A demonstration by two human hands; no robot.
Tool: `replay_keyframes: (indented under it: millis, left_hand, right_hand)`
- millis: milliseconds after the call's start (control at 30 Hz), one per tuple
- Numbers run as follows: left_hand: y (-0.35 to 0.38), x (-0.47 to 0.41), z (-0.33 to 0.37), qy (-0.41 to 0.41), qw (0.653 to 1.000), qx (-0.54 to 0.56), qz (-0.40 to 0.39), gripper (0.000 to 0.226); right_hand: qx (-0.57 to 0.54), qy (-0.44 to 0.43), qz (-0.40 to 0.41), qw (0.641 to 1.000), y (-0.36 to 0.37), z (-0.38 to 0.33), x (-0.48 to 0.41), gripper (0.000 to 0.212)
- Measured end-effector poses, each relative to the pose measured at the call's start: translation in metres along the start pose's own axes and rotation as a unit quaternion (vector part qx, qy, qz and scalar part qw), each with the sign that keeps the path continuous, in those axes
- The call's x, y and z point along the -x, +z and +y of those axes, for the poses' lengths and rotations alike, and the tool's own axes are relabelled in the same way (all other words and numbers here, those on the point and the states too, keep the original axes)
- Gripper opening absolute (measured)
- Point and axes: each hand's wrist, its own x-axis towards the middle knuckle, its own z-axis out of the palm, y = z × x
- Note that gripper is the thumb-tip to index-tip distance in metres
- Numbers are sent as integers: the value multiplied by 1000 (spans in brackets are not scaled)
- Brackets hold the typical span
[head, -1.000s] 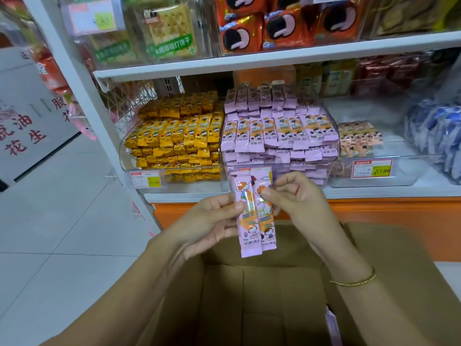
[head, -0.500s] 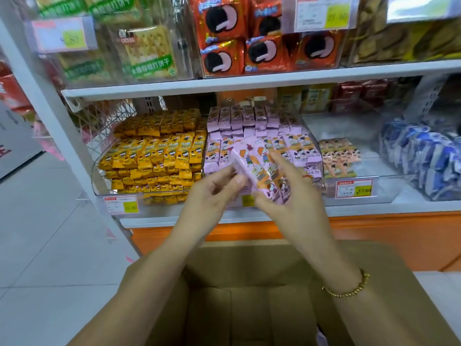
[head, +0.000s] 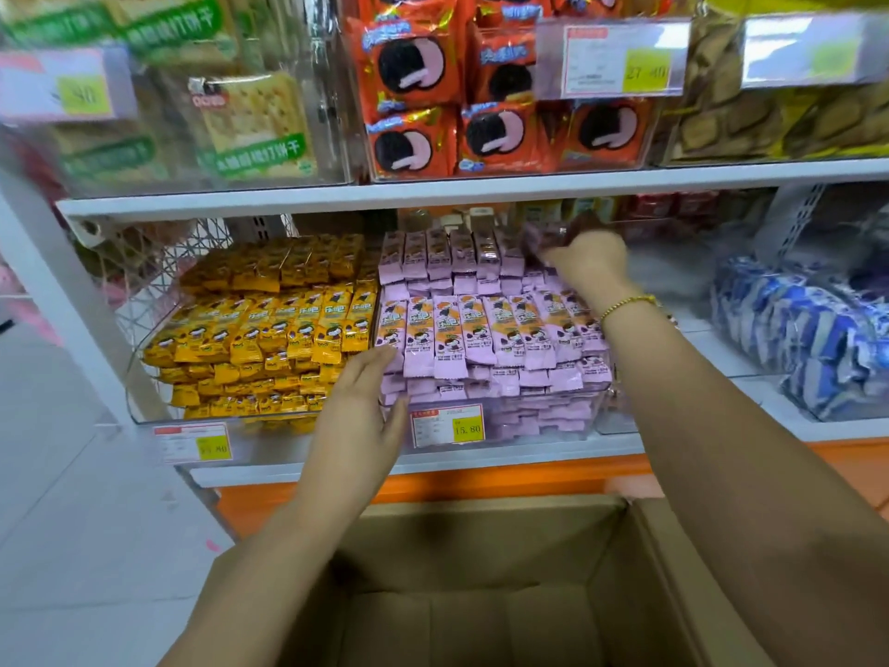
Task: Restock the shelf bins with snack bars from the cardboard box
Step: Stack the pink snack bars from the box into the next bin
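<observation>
At bin (head: 529,428) rear, right hand (head: 588,259) grips pink snack bars (head: 542,237); left hand (head: 365,407) flat, fingers straight, at bin's front-left corner.

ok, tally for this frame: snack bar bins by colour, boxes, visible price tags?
Yellow-bar bin: 1
Pink-bar bin: 1
Cardboard box: 1
Price tags: 5
Total: 8

Your cardboard box (head: 481,546) looks matt brown; the bin (head: 500,421) is clear glossy plastic; the pink snack bars (head: 474,329) wear shiny film wrappers.
</observation>
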Motion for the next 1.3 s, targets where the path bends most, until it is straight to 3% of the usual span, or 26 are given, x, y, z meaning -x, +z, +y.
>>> replay_keyframes:
  millis: [100, 233, 433, 567, 633, 700, 800, 933, 1000, 1100, 1300]
  left_hand:
    - [2, -1, -2, -7, 1000, -2, -5, 54]
    - [4, 2, -1, -4, 1000, -5, -5, 59]
    - [4, 5, 0, -15, 1000, -2, -10, 59]
    - [-1, 18, 8, 38, 998, 22, 35, 37]
    - [-1, 30, 12, 67, 995, 64, 24, 19]
    - [4, 46, 17, 48, 990, 127, -43, 15]
    - [19, 88, 28, 10, 963, 144, -227, 17]
    - [43, 167, 45, 40, 871, 74, -483, 29]
    - [49, 198, 50, 15, 820, 94, -565, 33]
    - [52, 229, 46, -32, 775, 130, -617, 25]
    - [58, 258, 31, -153, 746, 163, -628, 27]
  right_hand:
    - [1, -29, -30, 999, 8, -3, -13, 65]
    - [-7, -41, -88, 995, 3, 8, -11, 40]
    - [-41, -62, -44, 996, 3, 12, -4, 36]
    - [-48, -111, 13, 993, -11, 19, 23, 15]
    - [-92, -134, -5, 987, -18, 29, 47, 14]
    - [-105, -177, -56, 977, -26, 38, 78, 20]
    - [-20, -246, -179, 952, -26, 55, 125, 20]
    - [140, -282, -371, 874, 7, 92, 182, 13]
    - [204, -273, -445, 829, 23, 115, 208, 15]
    - [245, -253, -513, 783, 38, 147, 239, 18]
    - [315, -219, -563, 732, 79, 189, 280, 24]
